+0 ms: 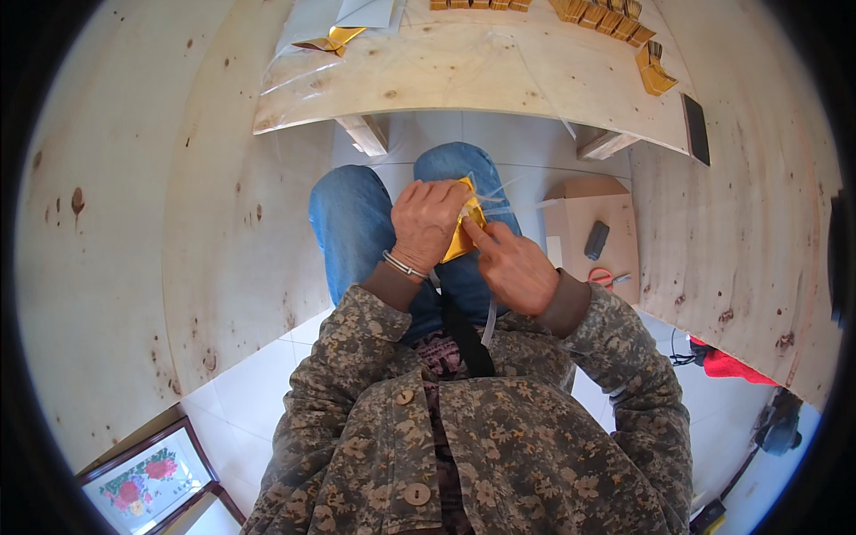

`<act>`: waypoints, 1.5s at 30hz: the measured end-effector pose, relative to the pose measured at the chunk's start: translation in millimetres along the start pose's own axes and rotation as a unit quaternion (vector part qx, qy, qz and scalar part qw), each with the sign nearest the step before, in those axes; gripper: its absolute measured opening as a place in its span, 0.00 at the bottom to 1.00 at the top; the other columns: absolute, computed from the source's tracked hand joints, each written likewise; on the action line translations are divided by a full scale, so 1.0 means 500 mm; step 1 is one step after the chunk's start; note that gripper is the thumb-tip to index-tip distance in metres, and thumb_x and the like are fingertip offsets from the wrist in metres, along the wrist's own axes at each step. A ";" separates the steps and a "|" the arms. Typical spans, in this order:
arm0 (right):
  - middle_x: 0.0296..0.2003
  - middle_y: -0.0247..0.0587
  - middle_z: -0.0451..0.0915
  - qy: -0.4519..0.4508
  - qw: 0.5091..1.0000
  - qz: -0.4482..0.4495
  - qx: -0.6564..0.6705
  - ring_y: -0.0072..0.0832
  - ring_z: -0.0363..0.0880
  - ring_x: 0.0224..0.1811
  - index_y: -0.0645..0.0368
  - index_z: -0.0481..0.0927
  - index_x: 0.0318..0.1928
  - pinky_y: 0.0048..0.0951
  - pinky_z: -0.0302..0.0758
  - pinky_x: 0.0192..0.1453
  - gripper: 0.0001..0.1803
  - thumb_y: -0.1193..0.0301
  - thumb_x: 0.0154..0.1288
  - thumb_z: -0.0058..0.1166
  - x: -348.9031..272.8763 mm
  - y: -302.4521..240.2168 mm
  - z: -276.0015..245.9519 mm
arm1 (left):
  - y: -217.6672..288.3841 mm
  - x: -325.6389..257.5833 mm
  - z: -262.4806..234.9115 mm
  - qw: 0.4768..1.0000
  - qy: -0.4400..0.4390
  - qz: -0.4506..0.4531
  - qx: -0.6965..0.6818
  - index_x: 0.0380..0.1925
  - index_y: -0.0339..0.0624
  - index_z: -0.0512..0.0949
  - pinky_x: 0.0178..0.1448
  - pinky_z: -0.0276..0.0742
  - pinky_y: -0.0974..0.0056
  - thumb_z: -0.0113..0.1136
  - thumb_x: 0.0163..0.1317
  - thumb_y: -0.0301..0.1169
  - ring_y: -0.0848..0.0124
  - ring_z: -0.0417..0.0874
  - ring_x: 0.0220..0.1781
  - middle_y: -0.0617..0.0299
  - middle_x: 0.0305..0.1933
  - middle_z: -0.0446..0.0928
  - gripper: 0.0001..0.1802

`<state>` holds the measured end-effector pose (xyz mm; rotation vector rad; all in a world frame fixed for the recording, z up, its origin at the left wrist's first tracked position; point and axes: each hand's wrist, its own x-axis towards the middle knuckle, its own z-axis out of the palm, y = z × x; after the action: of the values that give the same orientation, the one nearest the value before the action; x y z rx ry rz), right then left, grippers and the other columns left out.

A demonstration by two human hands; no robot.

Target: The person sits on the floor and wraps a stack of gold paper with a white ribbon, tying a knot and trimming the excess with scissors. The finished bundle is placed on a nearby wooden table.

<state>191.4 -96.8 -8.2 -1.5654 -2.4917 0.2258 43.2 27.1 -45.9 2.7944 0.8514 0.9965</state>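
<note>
Over my lap, both hands work on a small folded piece of gold-yellow paper (462, 234). My left hand (426, 223) is curled over its upper left side and wears a thin metal bracelet. From the lower right, my right hand (513, 266) pinches the paper's edge with its fingertips. A thin clear plastic strip pokes out around the paper. My knees in blue jeans (357, 223) lie under the hands.
A wooden table (499, 80) lies ahead, with rows of folded gold pieces (602, 16) at its far edge and loose gold paper (332, 39) on clear plastic at the left. A cardboard box (588, 227) with scissors stands on the floor at the right. A framed flower picture (147, 480) leans at lower left.
</note>
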 end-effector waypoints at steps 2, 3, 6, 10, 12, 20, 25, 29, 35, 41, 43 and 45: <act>0.64 0.54 0.73 -0.004 1.000 0.006 0.004 0.39 0.75 0.52 0.70 0.87 0.31 0.32 0.83 0.47 0.11 0.74 0.50 0.60 0.004 -0.002 -0.001 | -0.001 0.000 -0.001 1.000 0.002 0.000 0.000 0.37 0.45 0.84 0.48 0.77 0.63 0.66 0.58 0.31 0.67 0.84 0.39 0.64 0.37 0.84 0.08; 0.64 0.54 0.74 -0.009 1.000 0.010 0.008 0.39 0.75 0.52 0.70 0.87 0.31 0.33 0.82 0.48 0.11 0.74 0.50 0.60 0.005 -0.003 -0.001 | -0.001 0.001 -0.002 1.000 0.000 -0.001 0.002 0.37 0.45 0.84 0.48 0.77 0.63 0.66 0.57 0.31 0.67 0.84 0.39 0.64 0.37 0.84 0.08; 0.64 0.54 0.74 0.003 1.000 0.014 0.004 0.40 0.75 0.52 0.70 0.87 0.31 0.34 0.82 0.50 0.11 0.74 0.50 0.60 0.007 -0.006 0.001 | 0.003 0.003 -0.011 1.000 -0.015 -0.021 -0.011 0.36 0.45 0.84 0.46 0.77 0.63 0.67 0.56 0.31 0.66 0.84 0.39 0.64 0.37 0.84 0.08; 0.63 0.53 0.75 -0.001 1.000 0.017 0.007 0.39 0.75 0.51 0.70 0.88 0.31 0.33 0.80 0.53 0.10 0.75 0.50 0.59 0.004 -0.007 0.001 | 0.006 0.011 -0.034 0.999 -0.024 -0.033 -0.026 0.35 0.46 0.87 0.44 0.81 0.64 0.69 0.56 0.31 0.66 0.87 0.39 0.63 0.41 0.87 0.07; 0.63 0.53 0.75 -0.013 1.000 0.017 0.015 0.38 0.75 0.51 0.69 0.88 0.33 0.33 0.79 0.55 0.11 0.75 0.51 0.59 0.002 -0.003 -0.001 | 0.015 0.009 -0.047 0.998 -0.026 -0.040 -0.033 0.36 0.45 0.88 0.43 0.82 0.65 0.69 0.57 0.29 0.65 0.88 0.39 0.61 0.41 0.87 0.07; 0.63 0.51 0.76 0.014 1.000 0.003 -0.009 0.35 0.74 0.50 0.71 0.88 0.36 0.31 0.78 0.57 0.13 0.75 0.51 0.59 0.003 -0.003 0.000 | 0.034 -0.032 -0.041 0.821 -0.031 -0.370 -0.433 0.40 0.37 0.81 0.38 0.83 0.67 0.59 0.71 0.26 0.68 0.89 0.35 0.55 0.40 0.86 0.05; 0.63 0.51 0.75 0.016 1.000 0.007 0.009 0.36 0.74 0.50 0.71 0.88 0.36 0.33 0.78 0.55 0.13 0.76 0.51 0.58 0.000 -0.002 0.002 | 0.029 -0.040 -0.026 0.708 -0.045 -0.462 -0.532 0.43 0.35 0.77 0.38 0.83 0.67 0.57 0.74 0.29 0.72 0.87 0.32 0.56 0.34 0.84 0.07; 0.63 0.51 0.75 0.037 0.999 0.005 0.010 0.36 0.74 0.50 0.70 0.88 0.34 0.33 0.79 0.54 0.12 0.76 0.50 0.58 -0.001 0.001 0.006 | 0.049 -0.035 -0.040 0.823 -0.064 -0.408 -0.389 0.38 0.34 0.77 0.37 0.82 0.65 0.62 0.68 0.28 0.70 0.86 0.30 0.55 0.31 0.83 0.07; 0.64 0.51 0.75 0.023 1.000 0.002 0.005 0.36 0.75 0.51 0.68 0.88 0.33 0.32 0.79 0.56 0.12 0.74 0.48 0.59 -0.003 0.001 0.006 | 0.043 -0.008 -0.040 0.871 -0.102 -0.362 -0.318 0.31 0.35 0.76 0.35 0.80 0.58 0.67 0.57 0.25 0.57 0.85 0.30 0.50 0.30 0.82 0.08; 0.65 0.53 0.76 0.025 1.000 -0.011 0.008 0.36 0.75 0.52 0.66 0.88 0.32 0.31 0.77 0.58 0.11 0.73 0.47 0.60 -0.005 0.010 -0.001 | 0.033 -0.006 -0.027 0.909 -0.098 -0.307 -0.266 0.31 0.37 0.77 0.39 0.80 0.53 0.66 0.57 0.24 0.51 0.84 0.35 0.51 0.31 0.81 0.07; 0.65 0.52 0.76 0.027 0.999 -0.010 0.021 0.36 0.75 0.52 0.65 0.88 0.32 0.32 0.77 0.58 0.11 0.73 0.47 0.61 -0.004 0.012 -0.003 | 0.035 -0.005 -0.023 0.930 -0.089 -0.275 -0.225 0.31 0.37 0.77 0.39 0.80 0.55 0.68 0.55 0.23 0.51 0.84 0.34 0.52 0.31 0.81 0.08; 0.65 0.51 0.76 0.031 0.999 -0.013 0.024 0.36 0.75 0.53 0.64 0.88 0.31 0.33 0.78 0.57 0.11 0.73 0.46 0.61 -0.003 0.016 -0.008 | 0.035 -0.005 -0.023 0.924 -0.108 -0.282 -0.233 0.31 0.38 0.76 0.43 0.78 0.50 0.66 0.56 0.23 0.48 0.82 0.39 0.50 0.34 0.80 0.07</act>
<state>199.9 -94.6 -6.3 -1.4962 -2.4397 0.2272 43.2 9.7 -34.3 2.0319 1.1164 0.6630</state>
